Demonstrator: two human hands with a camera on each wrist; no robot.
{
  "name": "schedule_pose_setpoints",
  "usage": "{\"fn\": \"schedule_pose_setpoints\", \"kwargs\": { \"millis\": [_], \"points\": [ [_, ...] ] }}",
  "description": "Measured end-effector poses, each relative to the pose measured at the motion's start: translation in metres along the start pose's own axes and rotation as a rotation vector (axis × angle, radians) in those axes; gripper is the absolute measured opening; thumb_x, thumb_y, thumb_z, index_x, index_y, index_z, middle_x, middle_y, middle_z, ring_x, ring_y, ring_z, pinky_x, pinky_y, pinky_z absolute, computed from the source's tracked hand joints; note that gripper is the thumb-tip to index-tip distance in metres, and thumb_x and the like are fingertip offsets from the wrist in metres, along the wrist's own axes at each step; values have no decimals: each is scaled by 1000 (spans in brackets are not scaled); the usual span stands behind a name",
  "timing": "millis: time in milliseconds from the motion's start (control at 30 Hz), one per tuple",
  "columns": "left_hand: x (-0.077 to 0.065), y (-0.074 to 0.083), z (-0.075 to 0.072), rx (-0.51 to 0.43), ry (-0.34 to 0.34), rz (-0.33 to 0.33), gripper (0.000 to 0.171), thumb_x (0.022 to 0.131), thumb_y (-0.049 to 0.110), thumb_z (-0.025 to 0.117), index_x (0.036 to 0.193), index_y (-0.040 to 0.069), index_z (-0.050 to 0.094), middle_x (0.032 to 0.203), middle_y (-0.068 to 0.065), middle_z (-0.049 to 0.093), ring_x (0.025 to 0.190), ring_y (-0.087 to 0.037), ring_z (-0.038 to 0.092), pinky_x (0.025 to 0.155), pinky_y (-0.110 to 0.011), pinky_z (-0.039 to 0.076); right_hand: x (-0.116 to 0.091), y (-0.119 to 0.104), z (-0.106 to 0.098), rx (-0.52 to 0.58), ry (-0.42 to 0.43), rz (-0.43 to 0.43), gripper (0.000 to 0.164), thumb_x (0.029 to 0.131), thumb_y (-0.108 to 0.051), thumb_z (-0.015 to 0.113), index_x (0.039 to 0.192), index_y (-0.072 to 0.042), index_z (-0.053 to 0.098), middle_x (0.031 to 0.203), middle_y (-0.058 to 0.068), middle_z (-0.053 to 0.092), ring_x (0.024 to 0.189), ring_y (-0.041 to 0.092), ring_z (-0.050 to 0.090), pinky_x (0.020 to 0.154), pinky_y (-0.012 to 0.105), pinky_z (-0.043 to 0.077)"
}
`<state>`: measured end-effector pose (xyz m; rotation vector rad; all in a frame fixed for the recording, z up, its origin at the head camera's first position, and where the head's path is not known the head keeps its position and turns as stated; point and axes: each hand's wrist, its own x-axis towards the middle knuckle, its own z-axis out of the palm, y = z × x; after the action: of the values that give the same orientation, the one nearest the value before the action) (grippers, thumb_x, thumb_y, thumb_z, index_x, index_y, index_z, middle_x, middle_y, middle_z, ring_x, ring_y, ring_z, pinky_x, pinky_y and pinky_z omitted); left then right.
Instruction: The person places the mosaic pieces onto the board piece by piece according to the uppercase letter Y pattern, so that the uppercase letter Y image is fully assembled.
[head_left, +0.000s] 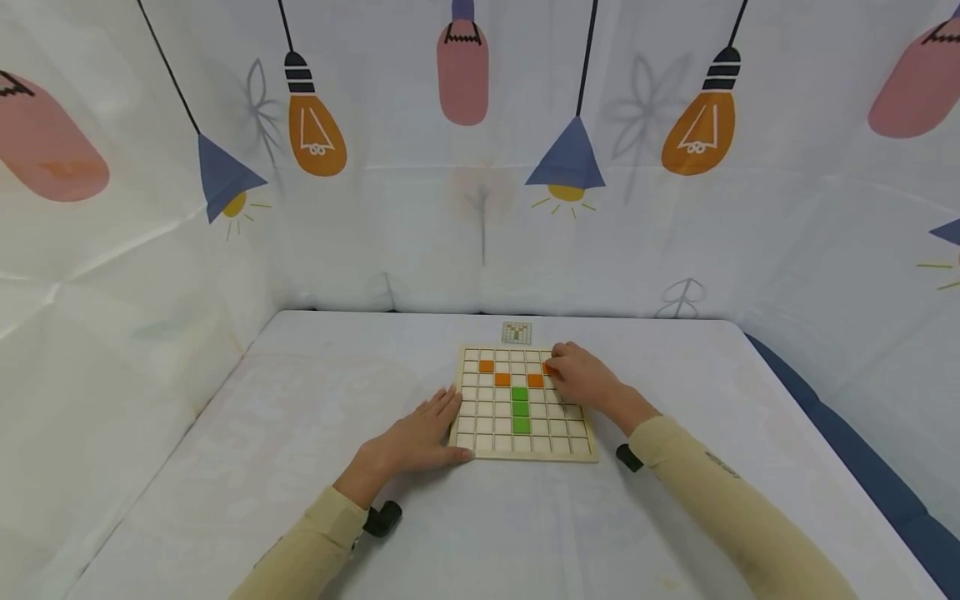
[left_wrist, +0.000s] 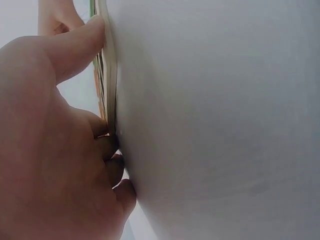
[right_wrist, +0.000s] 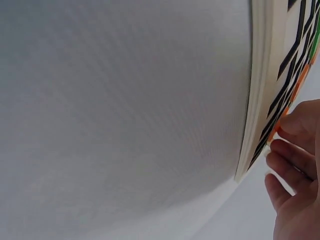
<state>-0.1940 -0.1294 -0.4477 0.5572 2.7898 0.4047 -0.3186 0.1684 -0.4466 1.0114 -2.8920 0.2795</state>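
Note:
A square wooden grid board [head_left: 491, 409] lies on the table, with square tiles in some cells. Green tiles [head_left: 521, 409] form a short column. Orange tiles stand above it, one left of the column [head_left: 502, 380] and one right [head_left: 536, 381], with another farther out at upper left [head_left: 487, 367]. My left hand [head_left: 420, 435] rests along the board's left edge, fingers extended, thumb at the near left corner. At the upper right cells, my right hand [head_left: 588, 379] has thumb and fingertips on an orange tile [right_wrist: 274, 131], seemingly pinching it; the fingers partly hide it.
Just beyond the board lies a small card [head_left: 516, 332] printed with a similar grid pattern. The white table [head_left: 337, 367] reaches back to a hanging sheet [head_left: 420, 233] with printed lamps. A dark blue surface [head_left: 847, 450] borders the table's right edge.

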Motion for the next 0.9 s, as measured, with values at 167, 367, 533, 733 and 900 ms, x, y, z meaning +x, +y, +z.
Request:
{"fn": "schedule_pose_setpoints", "kwargs": {
  "millis": [167, 367, 533, 733, 900],
  "points": [
    [0, -1, -1, -1, -6, 1, 94, 95, 59, 55, 159, 4, 15, 168, -12, 12, 157, -29, 10, 126, -46, 21, -6, 1, 0, 0, -15, -15, 28, 96, -9, 60, 119, 1, 71, 112, 12, 65, 100, 26, 58, 91, 41, 53],
    [-3, -4, -2, -6, -11, 2, 94, 95, 58, 56, 159, 3, 15, 168, -14, 13, 156, -31, 10, 126, -47, 21, -12, 1, -2, 15, -55, 16, 33, 97, -10, 56, 127, 1, 66, 127, 15, 64, 120, 31, 60, 104, 46, 50],
    [-3, -6, -3, -44, -9, -11, 96, 93, 58, 58, 159, 4, 15, 168, -13, 13, 157, -30, 9, 126, -47, 20, -18, 1, -7, 41, -54, 42, 33, 99, -14, 55, 128, -1, 66, 129, 15, 65, 126, 33, 57, 109, 48, 47],
    [-3, -11, -1, -63, 0, -19, 97, 92, 61, 59, 160, 6, 16, 168, -10, 13, 157, -28, 10, 126, -47, 22, -28, 6, -2, -27, 23, 26, 32, 99, -18, 53, 123, -3, 69, 126, 13, 67, 126, 32, 58, 111, 48, 44],
    [-4, -12, -1, -77, 4, -31, 99, 91, 63, 59, 160, 8, 15, 168, -9, 12, 157, -27, 10, 125, -48, 24, -41, 8, -6, -73, 47, 45, 39, 98, -26, 59, 132, -6, 64, 138, 15, 61, 138, 37, 48, 115, 56, 36]
  ]
}}
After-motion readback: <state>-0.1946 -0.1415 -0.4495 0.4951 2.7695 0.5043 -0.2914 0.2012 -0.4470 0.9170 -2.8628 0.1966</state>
